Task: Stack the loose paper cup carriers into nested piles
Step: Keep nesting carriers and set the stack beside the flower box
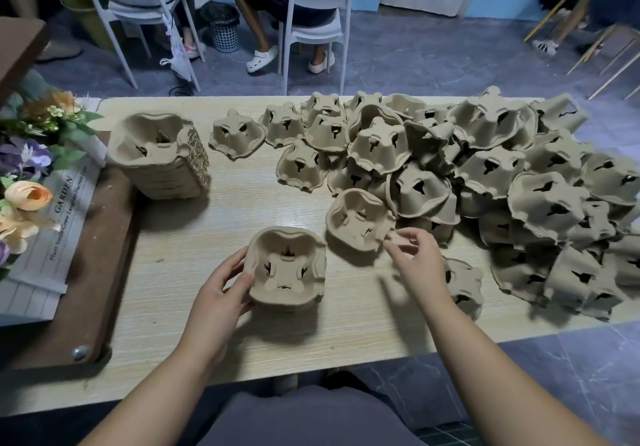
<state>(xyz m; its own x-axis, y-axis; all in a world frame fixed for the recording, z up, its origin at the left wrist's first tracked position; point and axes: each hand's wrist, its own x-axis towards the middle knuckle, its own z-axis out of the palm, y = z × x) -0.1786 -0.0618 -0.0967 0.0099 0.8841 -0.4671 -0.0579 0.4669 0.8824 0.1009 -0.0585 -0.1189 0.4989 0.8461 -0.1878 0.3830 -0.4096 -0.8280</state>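
On bench (329,341): loose carrier heap (491,175), mostly upside down, 1–4 o'clock. At 10 o'clock, tall nested pile (159,165). At centre, short pile (287,269), cups up; left hand (221,293) grips its side. By heap's edge, single carrier (358,225); right hand (414,258) pinches rim.

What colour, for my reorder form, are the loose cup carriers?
The loose cup carriers are plain light brown, unprinted; the head view shows it best.

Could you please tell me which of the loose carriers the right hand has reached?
The open-side-up carrier at the heap's near left edge: the right hand pinches its rim. Nearly all the other heap carriers lie bottom up.
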